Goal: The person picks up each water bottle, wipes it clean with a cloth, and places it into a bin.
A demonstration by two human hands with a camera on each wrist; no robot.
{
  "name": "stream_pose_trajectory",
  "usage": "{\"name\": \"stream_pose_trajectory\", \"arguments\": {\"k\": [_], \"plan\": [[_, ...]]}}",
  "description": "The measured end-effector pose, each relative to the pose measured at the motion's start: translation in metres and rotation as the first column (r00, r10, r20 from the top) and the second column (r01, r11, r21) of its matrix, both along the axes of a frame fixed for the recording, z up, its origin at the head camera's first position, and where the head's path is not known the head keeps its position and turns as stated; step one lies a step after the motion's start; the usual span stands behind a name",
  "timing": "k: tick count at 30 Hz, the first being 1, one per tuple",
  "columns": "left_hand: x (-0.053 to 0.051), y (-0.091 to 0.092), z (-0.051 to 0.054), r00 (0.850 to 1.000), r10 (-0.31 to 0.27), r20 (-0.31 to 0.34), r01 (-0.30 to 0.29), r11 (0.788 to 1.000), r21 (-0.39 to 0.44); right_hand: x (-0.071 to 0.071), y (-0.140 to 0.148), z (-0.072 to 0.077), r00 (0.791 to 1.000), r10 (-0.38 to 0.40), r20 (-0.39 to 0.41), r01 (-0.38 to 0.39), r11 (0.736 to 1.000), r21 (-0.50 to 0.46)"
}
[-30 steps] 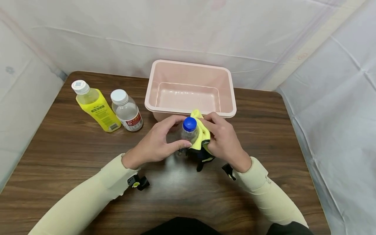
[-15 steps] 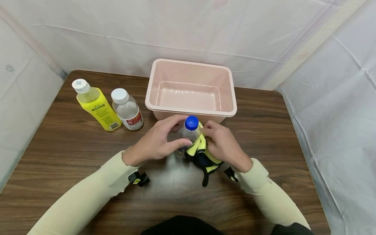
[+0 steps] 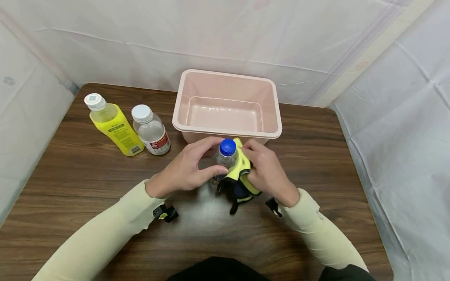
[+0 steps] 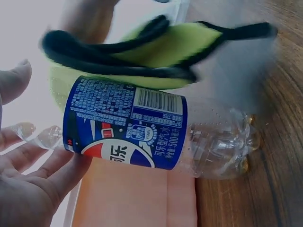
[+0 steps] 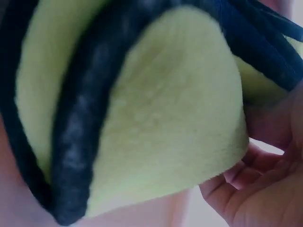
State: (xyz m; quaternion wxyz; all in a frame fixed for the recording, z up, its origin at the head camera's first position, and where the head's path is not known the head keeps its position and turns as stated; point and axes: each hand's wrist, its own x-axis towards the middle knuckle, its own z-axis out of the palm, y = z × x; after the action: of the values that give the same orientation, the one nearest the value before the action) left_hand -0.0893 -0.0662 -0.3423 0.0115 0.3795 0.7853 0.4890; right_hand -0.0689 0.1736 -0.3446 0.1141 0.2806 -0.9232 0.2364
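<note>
A clear plastic soda bottle (image 3: 225, 160) with a blue cap (image 3: 227, 147) stands upright on the table. My left hand (image 3: 188, 166) grips it round the upper part, thumb in front and fingers behind. In the left wrist view the bottle's blue label (image 4: 125, 123) shows a barcode and a red, white and blue logo; its lower end looks see-through. On the bottle's right side, my right hand (image 3: 265, 166) holds a bunched yellow cloth (image 3: 242, 164) with dark edging against it. Folds of the cloth (image 5: 170, 104) fill most of the right wrist view, hiding some fingers.
Just behind the hands is a pink plastic tub (image 3: 225, 130). To the left stand a yellow-labelled bottle (image 3: 121, 130) and a clear bottle (image 3: 152, 132) with a white cap. White sheeting (image 3: 225, 35) rises behind the wooden table (image 3: 309, 156).
My right hand slid down along the bottle with the cloth, then back up a little. The hanging end of the cloth swung right and back left. My left hand keeps its grip.
</note>
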Motion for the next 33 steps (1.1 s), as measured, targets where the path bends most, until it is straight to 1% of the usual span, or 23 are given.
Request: {"name": "stream_pose_trajectory", "arguments": {"k": [3, 5, 6, 8, 10, 13, 15, 17, 20, 22, 26, 29, 33], "plan": [[0.001, 0.001, -0.001, 1.000, -0.004, -0.016, 0.004, 1.000, 0.011, 0.002, -0.001, -0.028, 0.997, 0.003, 0.079, -0.012, 0.994, 0.111], [0.001, 0.001, 0.000, 1.000, -0.004, -0.028, 0.004, 1.000, 0.013, 0.002, -0.002, -0.037, 0.993, 0.020, 0.118, -0.044, 0.978, 0.205], [0.000, 0.001, 0.000, 0.999, -0.005, -0.032, 0.005, 1.000, 0.013, 0.003, -0.002, -0.038, 0.991, 0.027, 0.133, -0.059, 0.969, 0.240], [0.000, 0.002, 0.001, 0.999, -0.007, -0.039, 0.007, 1.000, 0.011, 0.003, 0.001, -0.034, 0.987, 0.049, 0.155, -0.094, 0.949, 0.300], [0.000, 0.003, 0.002, 0.999, -0.007, -0.044, 0.007, 1.000, 0.011, 0.001, 0.005, -0.024, 0.987, 0.075, 0.143, -0.122, 0.928, 0.353], [0.001, 0.004, 0.002, 0.999, 0.004, -0.052, -0.004, 1.000, 0.004, -0.004, 0.011, -0.009, 0.989, 0.122, 0.081, -0.144, 0.904, 0.402], [0.003, 0.003, 0.002, 0.998, 0.013, -0.061, -0.012, 1.000, 0.004, -0.007, 0.013, -0.004, 0.988, 0.151, 0.038, -0.153, 0.890, 0.430], [0.005, 0.002, 0.003, 0.997, 0.024, -0.071, -0.024, 1.000, 0.001, -0.010, 0.013, -0.004, 0.983, 0.185, 0.017, -0.172, 0.873, 0.456], [0.007, 0.000, 0.004, 0.995, 0.038, -0.087, -0.038, 0.999, 0.007, -0.014, 0.011, -0.012, 0.978, 0.208, 0.006, -0.185, 0.855, 0.485], [0.007, -0.002, 0.005, 0.995, 0.045, -0.092, -0.044, 0.999, 0.017, -0.015, 0.009, -0.019, 0.977, 0.212, -0.001, -0.184, 0.850, 0.493], [0.008, -0.005, 0.010, 0.992, 0.058, -0.109, -0.054, 0.998, 0.035, -0.017, 0.006, -0.034, 0.982, 0.188, -0.019, -0.157, 0.867, 0.473], [0.008, -0.008, 0.015, 0.991, 0.060, -0.116, -0.057, 0.998, 0.035, -0.016, 0.005, -0.044, 0.985, 0.173, 0.005, -0.156, 0.877, 0.453], [0.008, -0.012, 0.020, 0.991, 0.059, -0.118, -0.058, 0.998, 0.015, -0.012, 0.004, -0.054, 0.985, 0.164, 0.056, -0.172, 0.882, 0.439]]}}
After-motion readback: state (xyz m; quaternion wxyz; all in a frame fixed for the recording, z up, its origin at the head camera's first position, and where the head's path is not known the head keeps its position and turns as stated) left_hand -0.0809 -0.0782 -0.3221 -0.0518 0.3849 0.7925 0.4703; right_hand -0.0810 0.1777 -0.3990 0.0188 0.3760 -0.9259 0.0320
